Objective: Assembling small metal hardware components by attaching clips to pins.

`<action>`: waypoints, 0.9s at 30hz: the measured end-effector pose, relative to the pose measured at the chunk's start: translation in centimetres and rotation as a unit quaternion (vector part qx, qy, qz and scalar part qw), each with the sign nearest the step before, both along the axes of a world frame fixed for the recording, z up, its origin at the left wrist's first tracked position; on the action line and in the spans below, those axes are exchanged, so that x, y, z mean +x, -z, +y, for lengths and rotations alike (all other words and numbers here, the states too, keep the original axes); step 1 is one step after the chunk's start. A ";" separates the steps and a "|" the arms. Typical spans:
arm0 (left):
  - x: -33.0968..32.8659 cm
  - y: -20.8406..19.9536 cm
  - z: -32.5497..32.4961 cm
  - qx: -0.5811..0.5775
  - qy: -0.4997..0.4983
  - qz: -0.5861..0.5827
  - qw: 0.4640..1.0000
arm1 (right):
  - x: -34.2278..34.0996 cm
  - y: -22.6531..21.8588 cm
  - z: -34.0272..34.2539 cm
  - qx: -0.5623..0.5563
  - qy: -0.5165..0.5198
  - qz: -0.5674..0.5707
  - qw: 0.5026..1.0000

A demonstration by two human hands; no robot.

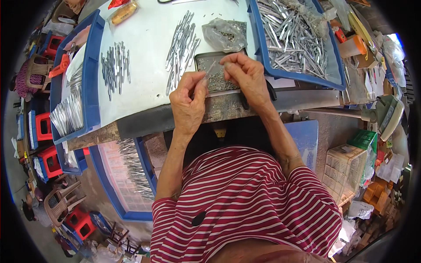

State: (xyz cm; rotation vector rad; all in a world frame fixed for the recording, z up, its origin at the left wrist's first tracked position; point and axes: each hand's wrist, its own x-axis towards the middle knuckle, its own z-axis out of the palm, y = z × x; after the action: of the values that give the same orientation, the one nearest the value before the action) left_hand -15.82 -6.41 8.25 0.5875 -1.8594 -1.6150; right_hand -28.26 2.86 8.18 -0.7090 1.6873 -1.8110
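Over the table's near edge, my left hand (189,101) pinches a thin metal strip (211,68) between thumb and forefinger. The strip's upper end points toward my right hand (249,79), whose thumb and fingertips are closed together. Whatever those fingertips hold is too small to make out. Beneath both hands lies a shallow dark tray (201,56) with many tiny metal parts (218,82) spread in it. A clear plastic bag (221,37) of similar small parts rests just beyond the tray. Left of it is a loose pile of slim metal strips (180,46).
A blue bin (258,39) heaped with metal pieces stands at the right. Another blue bin (91,79) holds stacked strips at the left, near a smaller group of strips (115,68). Below the table edge is a blue crate (136,215). A lamp-like head (389,116) juts out at right.
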 end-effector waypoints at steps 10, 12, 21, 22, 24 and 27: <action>0.7 0.6 0.3 -0.008 -0.017 0.010 1.000 | -2.0 0.9 -2.8 0.057 0.174 0.446 0.876; 0.8 0.4 0.2 -0.005 -0.026 0.005 1.000 | -2.7 0.9 -3.3 0.146 0.155 0.531 0.820; 0.5 0.6 -0.5 0.018 -0.030 0.014 0.999 | -4.5 1.3 -5.3 0.238 0.088 0.570 0.781; 0.8 0.7 -0.6 -0.002 -0.042 -0.017 0.999 | -4.4 1.4 -5.5 0.228 0.088 0.574 0.782; 0.8 1.7 -0.7 -0.009 -0.041 0.004 0.999 | -4.3 1.2 -5.7 0.228 0.086 0.513 0.823; 0.4 2.2 -0.2 0.014 -0.017 0.008 1.000 | -5.2 1.8 -5.1 0.247 0.096 0.514 0.816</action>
State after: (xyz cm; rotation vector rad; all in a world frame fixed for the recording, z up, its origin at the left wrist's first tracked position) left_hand -15.42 -6.64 6.08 0.6131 -1.8093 -1.6215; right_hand -33.46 -2.21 6.42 -1.4479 2.8425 -0.9595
